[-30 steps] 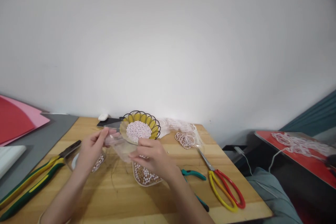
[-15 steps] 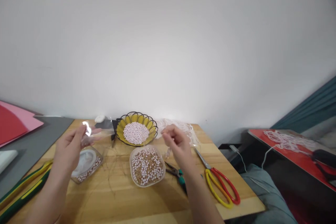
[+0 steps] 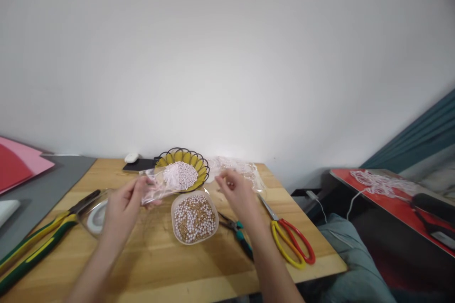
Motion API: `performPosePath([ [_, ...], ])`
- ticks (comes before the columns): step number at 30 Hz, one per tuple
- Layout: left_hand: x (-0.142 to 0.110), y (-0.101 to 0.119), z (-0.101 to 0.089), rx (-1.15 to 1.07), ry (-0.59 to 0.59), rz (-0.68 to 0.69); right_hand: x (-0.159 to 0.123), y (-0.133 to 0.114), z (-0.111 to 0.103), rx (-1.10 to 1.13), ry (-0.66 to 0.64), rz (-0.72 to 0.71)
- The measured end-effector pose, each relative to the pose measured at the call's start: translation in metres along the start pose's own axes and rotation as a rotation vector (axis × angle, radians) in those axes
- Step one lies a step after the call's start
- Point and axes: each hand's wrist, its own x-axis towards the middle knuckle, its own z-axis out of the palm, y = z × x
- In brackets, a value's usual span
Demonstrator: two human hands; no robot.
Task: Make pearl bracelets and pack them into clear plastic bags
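My left hand (image 3: 124, 203) is closed on a clear plastic bag (image 3: 158, 189), held in front of the yellow basket's left side. Pale pink beads (image 3: 186, 175) fill the bottom of that black-rimmed basket (image 3: 203, 163). My right hand (image 3: 238, 194) is pinched, its fingertips level with the basket's lower right edge; a small dark glint shows at the fingers, too small to name. Between the hands stands a square plastic tub (image 3: 174, 218) of mixed pink and gold beads (image 3: 195, 218).
Green-handled pliers (image 3: 238, 234) lie under my right forearm, with red-and-yellow scissors (image 3: 289, 241) to their right. Large yellow-green cutters (image 3: 46, 239) and a clear container (image 3: 94, 215) are at left. Bead strands (image 3: 245, 170) lie by the wall; pink cord (image 3: 377, 182) is on a red surface.
My left hand has moved right with the plastic bag, from above the clear container to the basket's front left. My right hand stays pinched and has shifted slightly left in view.
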Motion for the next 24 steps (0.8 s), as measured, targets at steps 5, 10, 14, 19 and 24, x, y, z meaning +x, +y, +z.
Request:
performPosePath([
  [5,-0.034,0.004,0.028,0.218,0.111,0.202,-0.043,-0.042,0.042,0.369,-0.372,-0.020],
  [10,-0.057,0.002,0.043,0.114,0.102,0.246,-0.058,-0.048,0.069,0.496,-0.234,-0.018],
  [14,-0.069,-0.001,0.053,0.008,0.080,0.230,-0.059,-0.044,0.075,0.536,-0.222,-0.020],
  [19,-0.078,-0.004,0.063,-0.082,0.064,0.163,-0.060,-0.040,0.076,0.541,-0.247,-0.054],
  [24,-0.073,-0.005,0.061,-0.221,0.068,0.073,-0.061,-0.039,0.065,0.485,-0.276,-0.118],
])
